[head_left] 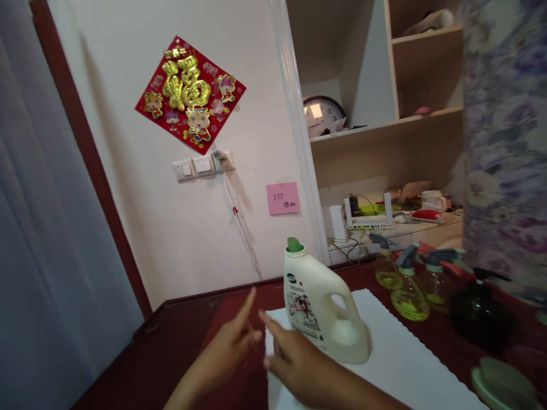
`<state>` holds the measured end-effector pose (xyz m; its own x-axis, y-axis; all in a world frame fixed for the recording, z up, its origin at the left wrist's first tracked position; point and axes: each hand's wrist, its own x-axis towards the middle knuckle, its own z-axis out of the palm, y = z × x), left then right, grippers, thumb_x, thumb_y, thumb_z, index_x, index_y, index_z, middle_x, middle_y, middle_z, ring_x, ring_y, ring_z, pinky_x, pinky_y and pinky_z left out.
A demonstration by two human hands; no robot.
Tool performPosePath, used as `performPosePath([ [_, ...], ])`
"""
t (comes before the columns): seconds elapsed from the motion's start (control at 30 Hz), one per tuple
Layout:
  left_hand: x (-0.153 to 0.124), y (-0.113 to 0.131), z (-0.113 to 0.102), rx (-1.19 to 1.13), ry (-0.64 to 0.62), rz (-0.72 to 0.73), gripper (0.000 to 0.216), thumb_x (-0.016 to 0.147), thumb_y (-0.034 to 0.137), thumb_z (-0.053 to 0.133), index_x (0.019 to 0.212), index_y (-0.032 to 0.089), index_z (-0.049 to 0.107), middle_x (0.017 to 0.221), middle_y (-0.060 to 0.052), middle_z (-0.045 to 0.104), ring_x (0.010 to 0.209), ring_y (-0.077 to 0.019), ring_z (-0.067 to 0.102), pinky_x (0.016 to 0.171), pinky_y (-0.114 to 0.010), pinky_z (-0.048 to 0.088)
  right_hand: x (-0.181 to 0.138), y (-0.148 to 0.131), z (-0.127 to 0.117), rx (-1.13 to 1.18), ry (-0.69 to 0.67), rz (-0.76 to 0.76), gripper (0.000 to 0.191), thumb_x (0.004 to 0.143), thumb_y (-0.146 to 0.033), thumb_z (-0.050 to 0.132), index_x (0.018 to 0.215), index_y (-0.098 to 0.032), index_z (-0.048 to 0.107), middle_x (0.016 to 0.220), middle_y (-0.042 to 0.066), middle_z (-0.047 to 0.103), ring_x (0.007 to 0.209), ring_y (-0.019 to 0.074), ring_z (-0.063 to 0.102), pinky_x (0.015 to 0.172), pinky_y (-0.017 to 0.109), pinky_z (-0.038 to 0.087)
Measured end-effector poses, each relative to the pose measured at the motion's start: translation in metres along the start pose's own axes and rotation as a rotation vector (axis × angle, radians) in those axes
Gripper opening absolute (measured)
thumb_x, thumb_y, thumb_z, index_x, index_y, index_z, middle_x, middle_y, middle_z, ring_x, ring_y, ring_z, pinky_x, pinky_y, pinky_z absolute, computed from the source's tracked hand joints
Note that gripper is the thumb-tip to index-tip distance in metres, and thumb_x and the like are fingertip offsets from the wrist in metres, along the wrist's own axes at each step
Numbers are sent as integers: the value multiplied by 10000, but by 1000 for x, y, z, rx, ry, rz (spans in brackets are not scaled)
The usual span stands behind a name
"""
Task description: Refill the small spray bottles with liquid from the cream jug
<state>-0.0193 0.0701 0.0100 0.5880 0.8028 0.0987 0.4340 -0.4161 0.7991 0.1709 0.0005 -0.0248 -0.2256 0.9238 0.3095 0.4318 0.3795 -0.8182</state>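
A pale, off-white detergent jug (320, 307) with a handle and a printed label stands upright on a white sheet (397, 359). A green spout (294, 245) shows in its uncapped mouth. My left hand (228, 347) is raised over the dark red table, its index finger stretched out and holding nothing. Close beside it, in front of the jug, my right hand (297, 361) also points with its index finger and holds nothing. The fingertips are near each other, apart from the jug as far as I can see. The other fingers of both hands are partly hidden.
Several spray bottles (409, 293) with yellowish liquid and a dark pump bottle (482, 313) stand on the right of the red table (179, 353). A pale green rounded object (504, 384) lies at the lower right. Behind are shelves with a router (370, 219); a cable (241, 222) hangs on the wall.
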Motion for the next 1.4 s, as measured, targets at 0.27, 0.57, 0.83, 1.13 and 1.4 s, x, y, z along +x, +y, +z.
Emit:
performPosePath([
  [0.27,-18,-7,37,50,-191,-62,622,845,274,666,1456,317,552,1067,-73,747,928,-249,664,884,-378,509,-91,61,-37,154,520,133,418,927,-505,521,1198,-237,692,763,8,606,679,185,558,654,302,457],
  [0.57,18,34,134,-410,-74,62,866,802,627,717,1520,211,473,1589,-155,442,1440,-344,413,1150,-438,382,-91,127,-67,468,1036,386,486,694,-514,651,1076,-217,599,671,-48,555,629,191,557,611,319,457],
  [0.83,56,63,176,-616,12,-67,1040,768,568,762,1584,123,294,1671,-188,267,1522,-331,296,1223,-432,274,-90,133,-61,534,1009,444,471,650,-467,610,1043,-207,624,756,-8,629,755,230,630,753,364,504],
  [1.13,84,89,215,-764,231,-17,350,778,391,755,1047,206,629,1127,-88,699,1124,-273,623,977,-344,463,-88,131,-61,519,942,449,407,743,-414,580,1088,-200,610,862,34,654,838,243,650,793,375,517],
  [1.4,87,91,220,-766,331,-56,430,795,505,727,1067,196,600,1091,-86,693,1074,-268,616,920,-350,465,-87,126,-64,483,921,466,375,766,-416,551,1075,-210,608,868,32,653,819,237,652,755,365,518],
])
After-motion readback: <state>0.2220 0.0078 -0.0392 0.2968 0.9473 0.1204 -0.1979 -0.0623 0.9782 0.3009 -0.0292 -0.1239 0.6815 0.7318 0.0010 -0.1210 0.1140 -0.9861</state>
